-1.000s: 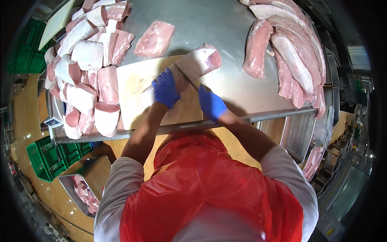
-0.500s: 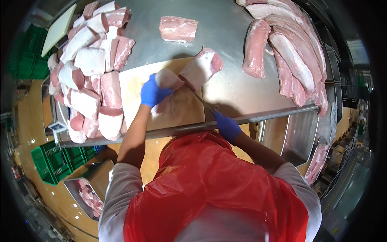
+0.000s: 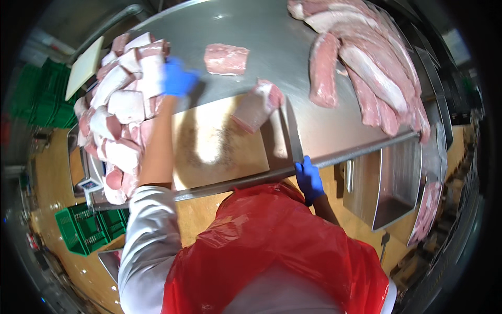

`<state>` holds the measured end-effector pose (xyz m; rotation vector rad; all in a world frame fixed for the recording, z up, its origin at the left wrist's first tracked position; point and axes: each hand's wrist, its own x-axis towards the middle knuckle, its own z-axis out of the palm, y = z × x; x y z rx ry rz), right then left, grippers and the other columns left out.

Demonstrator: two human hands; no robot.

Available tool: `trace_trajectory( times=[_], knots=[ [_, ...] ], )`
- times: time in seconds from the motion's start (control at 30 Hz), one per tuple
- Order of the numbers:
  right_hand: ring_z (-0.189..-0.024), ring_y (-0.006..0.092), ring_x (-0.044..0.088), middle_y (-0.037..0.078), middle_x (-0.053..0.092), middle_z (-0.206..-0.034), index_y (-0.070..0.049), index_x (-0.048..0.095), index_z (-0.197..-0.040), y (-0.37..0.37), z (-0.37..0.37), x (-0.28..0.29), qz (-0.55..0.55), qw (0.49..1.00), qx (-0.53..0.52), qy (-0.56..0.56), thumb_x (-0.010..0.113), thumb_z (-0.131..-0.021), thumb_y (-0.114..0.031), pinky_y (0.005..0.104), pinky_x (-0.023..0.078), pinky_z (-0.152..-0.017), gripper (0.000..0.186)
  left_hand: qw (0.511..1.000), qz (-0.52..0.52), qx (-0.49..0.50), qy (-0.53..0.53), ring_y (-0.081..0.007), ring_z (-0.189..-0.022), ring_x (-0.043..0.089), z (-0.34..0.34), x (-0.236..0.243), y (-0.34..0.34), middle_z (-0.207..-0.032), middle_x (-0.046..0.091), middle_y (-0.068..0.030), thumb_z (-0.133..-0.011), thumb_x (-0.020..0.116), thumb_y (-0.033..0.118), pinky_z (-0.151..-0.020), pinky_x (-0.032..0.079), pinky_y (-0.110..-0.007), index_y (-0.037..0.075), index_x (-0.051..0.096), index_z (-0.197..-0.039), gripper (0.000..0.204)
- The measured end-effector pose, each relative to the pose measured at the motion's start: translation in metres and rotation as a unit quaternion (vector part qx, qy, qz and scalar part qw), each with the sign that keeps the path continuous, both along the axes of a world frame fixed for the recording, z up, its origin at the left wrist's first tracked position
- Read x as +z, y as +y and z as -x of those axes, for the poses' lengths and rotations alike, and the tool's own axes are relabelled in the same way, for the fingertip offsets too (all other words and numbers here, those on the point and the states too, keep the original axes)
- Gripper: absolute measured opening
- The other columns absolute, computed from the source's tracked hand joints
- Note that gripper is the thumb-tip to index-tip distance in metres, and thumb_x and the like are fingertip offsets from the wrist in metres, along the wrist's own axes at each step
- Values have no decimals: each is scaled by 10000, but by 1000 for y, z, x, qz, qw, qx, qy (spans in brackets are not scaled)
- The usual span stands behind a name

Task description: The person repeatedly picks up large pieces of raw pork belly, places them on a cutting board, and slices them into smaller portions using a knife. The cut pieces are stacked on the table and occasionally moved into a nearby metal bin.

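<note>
My left hand (image 3: 178, 78), in a blue glove and blurred, reaches to the right side of the meat pile, against a white-fatted pork loin piece (image 3: 151, 76). Its thumb sticks out away from that piece and the fingers look apart. By the table's front edge, my right hand (image 3: 309, 180), gloved in blue too, is closed round a knife, its handle hidden. The long knife blade (image 3: 293, 131) points away from me over the steel. Left of it a larger cut of pork loin (image 3: 255, 107) lies partly on the pale cutting board (image 3: 209, 152).
Many cut pieces form a pile (image 3: 125, 107) on the left of the steel table (image 3: 272, 36). A single pork piece (image 3: 226, 59) lies farther back. Whole loins (image 3: 371, 68) are stacked at right. Green crates (image 3: 86, 227) and a steel bin (image 3: 387, 183) stand below the table.
My left hand has moved from the board up and left to the pile with the cut piece. My right hand has drawn the knife away from the meat, rightward.
</note>
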<state>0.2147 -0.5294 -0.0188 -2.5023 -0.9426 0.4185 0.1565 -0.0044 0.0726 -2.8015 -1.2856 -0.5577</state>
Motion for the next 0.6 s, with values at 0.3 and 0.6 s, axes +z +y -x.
trace_trajectory(
  times=[0.3, 0.6],
  knots=[
    [-703, 504, 614, 270, 651, -761, 2, 475, -1071, -25, -8, 6, -78, 989, -83, 96, 565, -1016, -202, 543, 447, -565, 229, 977, 160, -110, 85, -353, -1030, 615, -76, -110, -206, -1169, 602, -245, -697, 817, 267, -834, 500, -523, 87, 414, -1496, 913],
    [-447, 138, 536, 49, 544, -623, -71, 485, -1052, -77, 8, 0, -101, 965, -186, 152, 531, -1044, -203, 321, 442, -371, 140, 472, 804, -150, -330, -249, -1054, 639, 19, -68, -79, -1233, 643, -118, -964, 614, 330, -940, 535, -409, 33, 538, -1368, 507]
  ],
)
